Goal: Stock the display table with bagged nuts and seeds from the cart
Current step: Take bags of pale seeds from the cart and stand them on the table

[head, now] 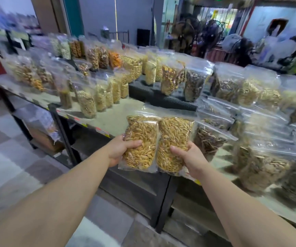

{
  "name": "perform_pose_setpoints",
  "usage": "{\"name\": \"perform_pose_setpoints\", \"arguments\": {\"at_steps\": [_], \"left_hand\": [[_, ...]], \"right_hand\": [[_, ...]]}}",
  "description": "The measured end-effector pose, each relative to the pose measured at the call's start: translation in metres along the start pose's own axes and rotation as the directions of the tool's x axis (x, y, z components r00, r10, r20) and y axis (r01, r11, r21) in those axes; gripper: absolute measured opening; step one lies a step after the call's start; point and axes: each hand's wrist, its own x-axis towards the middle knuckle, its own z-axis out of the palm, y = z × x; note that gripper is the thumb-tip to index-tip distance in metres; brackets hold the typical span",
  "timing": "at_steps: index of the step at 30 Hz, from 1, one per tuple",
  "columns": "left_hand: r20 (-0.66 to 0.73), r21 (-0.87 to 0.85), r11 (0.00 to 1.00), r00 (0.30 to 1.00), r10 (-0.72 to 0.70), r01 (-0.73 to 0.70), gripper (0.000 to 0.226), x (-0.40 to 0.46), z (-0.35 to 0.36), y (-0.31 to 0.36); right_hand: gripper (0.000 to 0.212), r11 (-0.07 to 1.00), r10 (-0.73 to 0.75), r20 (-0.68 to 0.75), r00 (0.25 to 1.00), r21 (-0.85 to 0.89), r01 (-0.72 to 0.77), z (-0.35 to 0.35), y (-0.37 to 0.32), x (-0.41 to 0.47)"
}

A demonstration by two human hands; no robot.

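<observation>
Two clear plastic bags of pale yellow seeds, held up side by side over the front edge of the display table [111, 120], seen from the head camera. Left hand [121, 151] curled round the lower part of the left seed bag [141, 141], thumb across its front, fingers hidden behind. Right hand [190, 156] gripping the lower part of the right seed bag [174, 144] in the same way, thumb on the front. Edges of the two bags touching each other, both upright with sealed tops up. Bare grey table surface just behind the held bags. Rows of upright clear bags of pale nuts [90, 102] further left on the table, somewhat blurred. Black raised platform [161, 98] behind, with more bags on it, among them a bag of dark seeds [194, 86]. Lying bags of dark striped seeds [207, 139] just right of the right hand. Black metal table leg [163, 202] below the hands. Cart not seen anywhere.
</observation>
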Motion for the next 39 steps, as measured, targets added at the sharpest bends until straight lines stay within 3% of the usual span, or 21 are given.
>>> {"name": "perform_pose_setpoints", "arguments": {"at_steps": [3, 8, 21, 24, 28, 35, 39], "left_hand": [[-0.033, -0.013, 1.0, 0.999, -0.007, 0.006, 0.069, 0.021, -0.01, 0.004], [-0.113, -0.026, 1.0, 0.994, 0.012, -0.015, 0.085, 0.063, -0.031, 0.02], [-0.176, -0.111, 0.994, 0.984, -0.009, -0.011, 0.059, 0.134, -0.101, 0.046], [-0.157, -0.103, 0.995, 0.987, -0.029, 0.013, 0.07, 0.155, -0.124, 0.054], [-0.088, -0.069, 0.996, 0.994, -0.068, 0.062, 0.075, 0.185, -0.166, 0.064], [0.061, 0.071, 0.987, 0.987, -0.146, 0.142, 0.043, 0.22, -0.22, 0.081], [0.11, 0.11, 0.983, 0.981, -0.157, 0.145, 0.054, 0.234, -0.236, 0.086]], "right_hand": [[0.054, 1.0, -0.011, 0.044, 0.999, -0.021, 0.012, 0.01, -0.003, 0.038], [0.052, 0.999, -0.018, 0.085, 0.996, -0.028, 0.02, 0.026, -0.018, 0.096], [0.04, 0.995, -0.048, 0.103, 0.994, -0.082, 0.057, 0.072, -0.04, 0.199], [0.033, 0.996, -0.04, 0.065, 0.997, -0.073, 0.045, 0.092, -0.039, 0.22], [0.041, 0.999, -0.023, -0.021, 1.0, -0.05, 0.022, 0.125, -0.035, 0.244], [0.052, 1.0, -0.008, -0.211, 0.977, 0.011, 0.011, 0.173, -0.031, 0.275], [0.052, 0.999, -0.033, -0.3, 0.953, -0.012, 0.031, 0.188, -0.029, 0.285]]}}
